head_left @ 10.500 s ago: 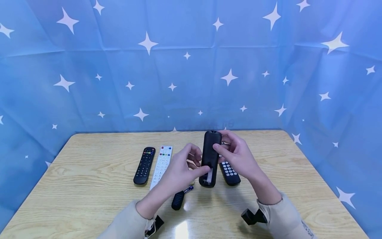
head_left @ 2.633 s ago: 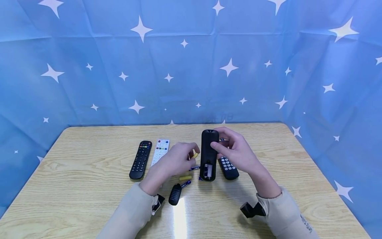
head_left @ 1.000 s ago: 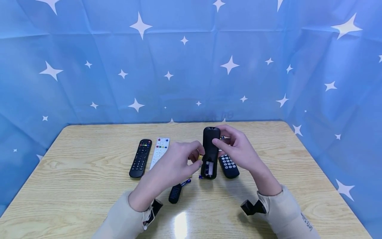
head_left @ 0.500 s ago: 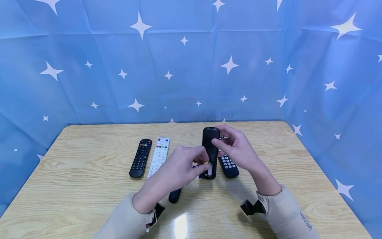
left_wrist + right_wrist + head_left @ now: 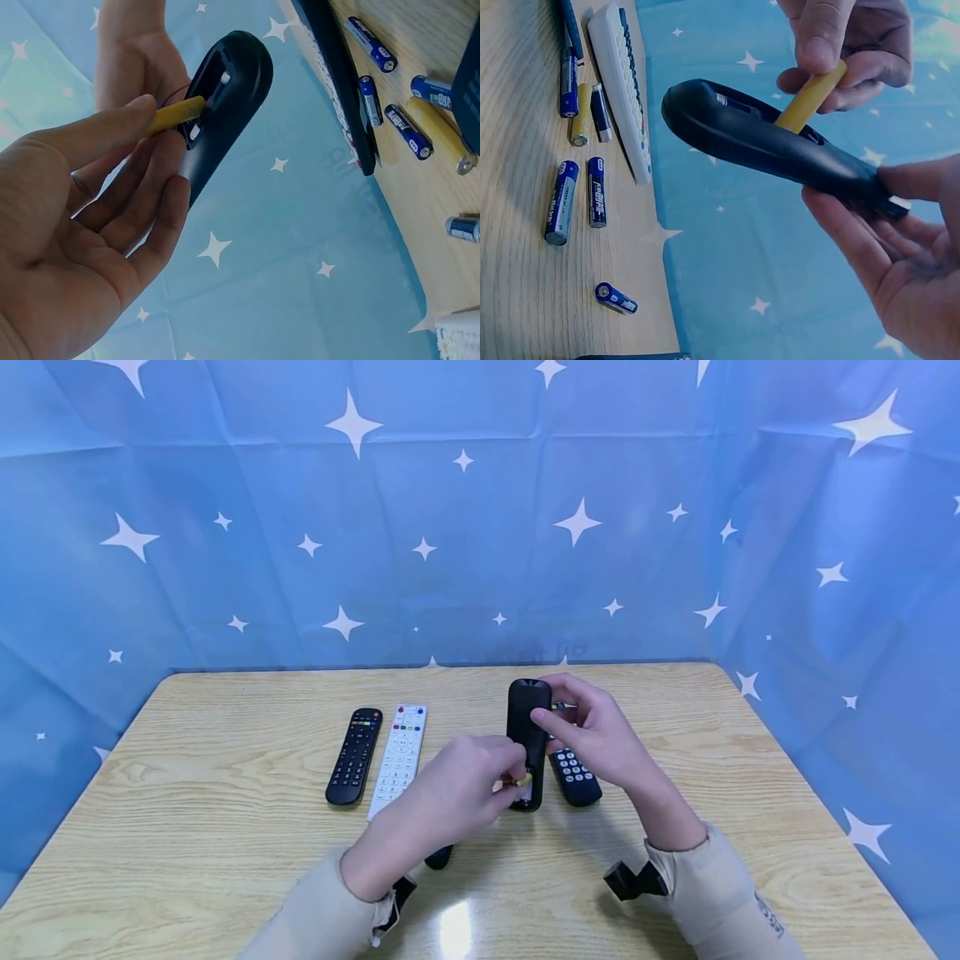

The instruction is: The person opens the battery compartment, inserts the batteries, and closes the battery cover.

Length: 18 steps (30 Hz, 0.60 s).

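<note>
My right hand (image 5: 596, 739) holds a black remote control (image 5: 527, 714) above the table, its back turned up and its battery compartment uncovered. Between thumb and fingers, my left hand (image 5: 461, 781) pinches a yellow battery (image 5: 171, 116). In the right wrist view that yellow battery (image 5: 811, 97) slants into the compartment, its upper end still between the fingers. Metal parts (image 5: 196, 131) glint inside the compartment; the lower end of the battery is hidden there. A small black piece (image 5: 438, 857) lies on the table, mostly covered by the left forearm.
A black remote (image 5: 352, 760) and a white remote (image 5: 399, 760) lie to the left. Another black remote (image 5: 576, 781) with white keys lies under the right hand. Several blue batteries (image 5: 561, 202) and a second yellow battery (image 5: 579, 124) are loose on the wooden table (image 5: 225, 735).
My left hand has carried the yellow battery rightward from above the table to the remote's compartment, tilting it in. The right hand keeps its hold on the remote.
</note>
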### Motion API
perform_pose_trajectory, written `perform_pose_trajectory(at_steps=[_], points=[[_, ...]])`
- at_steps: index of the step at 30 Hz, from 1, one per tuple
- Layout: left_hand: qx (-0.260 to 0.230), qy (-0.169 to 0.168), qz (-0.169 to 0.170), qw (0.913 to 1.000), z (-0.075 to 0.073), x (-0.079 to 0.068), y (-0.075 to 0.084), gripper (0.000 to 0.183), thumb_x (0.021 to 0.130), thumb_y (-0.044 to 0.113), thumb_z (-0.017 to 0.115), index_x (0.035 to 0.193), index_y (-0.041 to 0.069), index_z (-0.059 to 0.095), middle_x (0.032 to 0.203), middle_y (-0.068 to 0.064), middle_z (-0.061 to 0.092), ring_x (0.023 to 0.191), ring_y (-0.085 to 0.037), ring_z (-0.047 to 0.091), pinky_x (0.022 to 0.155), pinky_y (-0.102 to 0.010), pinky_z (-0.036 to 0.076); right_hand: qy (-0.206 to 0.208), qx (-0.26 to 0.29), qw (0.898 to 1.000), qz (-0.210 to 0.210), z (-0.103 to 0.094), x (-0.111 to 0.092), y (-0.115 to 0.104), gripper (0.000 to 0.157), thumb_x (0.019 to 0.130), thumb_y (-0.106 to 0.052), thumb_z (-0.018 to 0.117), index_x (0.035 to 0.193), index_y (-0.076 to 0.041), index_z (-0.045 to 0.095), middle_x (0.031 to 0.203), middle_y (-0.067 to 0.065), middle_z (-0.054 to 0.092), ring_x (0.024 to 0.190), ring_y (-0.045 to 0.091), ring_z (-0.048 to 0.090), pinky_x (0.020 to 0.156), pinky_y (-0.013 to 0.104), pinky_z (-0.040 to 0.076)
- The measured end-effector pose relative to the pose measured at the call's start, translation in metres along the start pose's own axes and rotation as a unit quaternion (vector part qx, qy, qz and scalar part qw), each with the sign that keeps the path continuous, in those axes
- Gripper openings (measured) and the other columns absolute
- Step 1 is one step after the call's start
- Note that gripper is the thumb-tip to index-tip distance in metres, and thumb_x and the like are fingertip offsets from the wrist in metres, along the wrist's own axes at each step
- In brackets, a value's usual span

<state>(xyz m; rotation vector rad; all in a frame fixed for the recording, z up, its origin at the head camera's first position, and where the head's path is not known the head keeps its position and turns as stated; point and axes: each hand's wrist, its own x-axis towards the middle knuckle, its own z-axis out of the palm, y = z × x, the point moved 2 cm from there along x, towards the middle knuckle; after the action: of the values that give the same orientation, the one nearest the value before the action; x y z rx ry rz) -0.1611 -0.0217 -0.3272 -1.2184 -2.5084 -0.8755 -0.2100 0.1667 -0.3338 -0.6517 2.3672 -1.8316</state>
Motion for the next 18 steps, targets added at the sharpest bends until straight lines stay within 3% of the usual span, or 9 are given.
perform_pose_trajectory(at_steps=[4, 9, 18], points=[[0.083, -0.008, 0.013, 0.9964, 0.002, 0.0, 0.004, 0.015, 0.085, 0.015, 0.075, 0.079, 0.014, 0.061, 0.075, 0.008, 0.056, 0.063, -0.005, 0.053, 0.059, -0.018, 0.044, 0.003, 0.002, 1.0, -0.003, 0.0, 0.0, 0.0, 0.032, 0.094, -0.01, 0.062, 0.125, -0.005, 0.055, 0.107, 0.017, 0.063, 0.082, 0.03, 0.069, 0.062, 0.046, 0.056], [0.159, -0.011, 0.024, 0.9869, 0.006, -0.001, 0.008, 0.01, 0.086, 0.017, 0.074, 0.083, 0.012, 0.065, 0.077, 0.006, 0.058, 0.066, -0.009, 0.056, 0.064, -0.027, 0.047, 0.015, 0.01, 1.0, -0.008, -0.001, 0.001, 0.0, 0.031, 0.094, -0.008, 0.062, 0.124, -0.003, 0.055, 0.107, 0.018, 0.063, 0.08, 0.031, 0.068, 0.06, 0.046, 0.056], [0.191, -0.034, 0.016, 0.981, 0.013, -0.002, 0.008, 0.015, 0.079, 0.017, 0.078, 0.088, 0.012, 0.066, 0.081, 0.004, 0.057, 0.068, -0.012, 0.055, 0.063, -0.028, 0.045, 0.026, 0.017, 1.0, -0.005, 0.0, 0.002, 0.0, 0.03, 0.093, -0.007, 0.063, 0.122, -0.004, 0.055, 0.107, 0.018, 0.063, 0.08, 0.032, 0.068, 0.06, 0.047, 0.056]])
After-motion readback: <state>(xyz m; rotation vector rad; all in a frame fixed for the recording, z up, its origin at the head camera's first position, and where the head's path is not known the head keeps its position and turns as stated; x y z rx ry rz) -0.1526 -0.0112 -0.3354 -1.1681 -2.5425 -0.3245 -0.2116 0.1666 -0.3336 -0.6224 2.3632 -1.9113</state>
